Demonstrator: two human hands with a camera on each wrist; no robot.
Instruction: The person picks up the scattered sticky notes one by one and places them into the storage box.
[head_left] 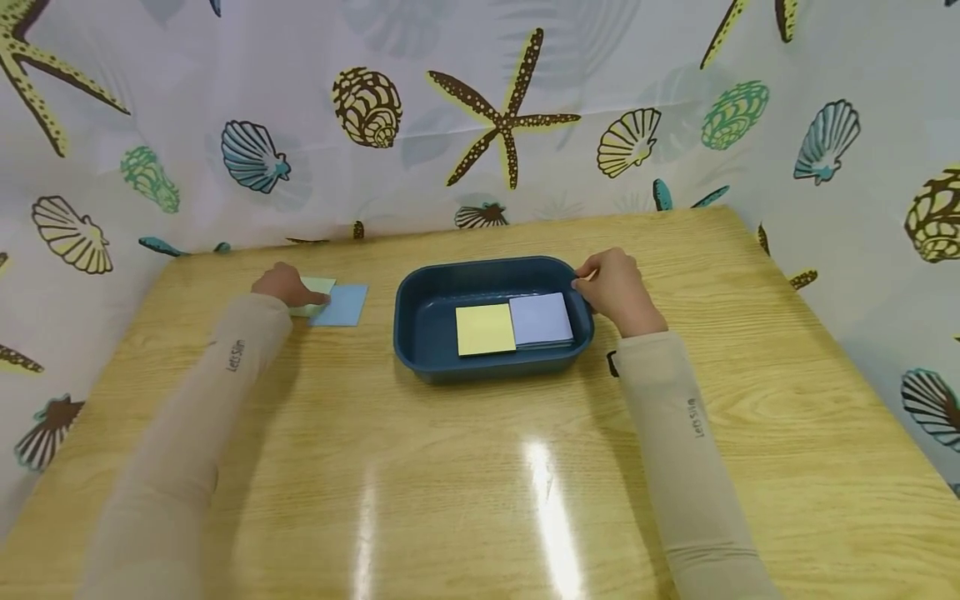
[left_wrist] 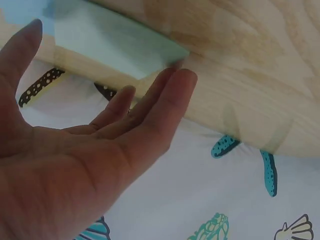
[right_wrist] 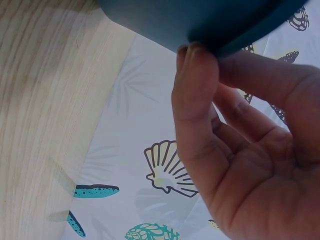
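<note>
On the left of the table, a pale green sticky note lies partly under a light blue sticky note. My left hand is over the green note. In the left wrist view its fingertips are at the note's edge, while the thumb is spread apart near the blue one. A dark blue plastic tray stands mid-table, with a yellow sticky note pad and a lavender pad side by side inside. With thumb and fingers, my right hand pinches the tray's right rim.
The wooden table runs back to a white curtain printed with shells and starfish, which also hangs along both sides. A dark band shows at the right wrist.
</note>
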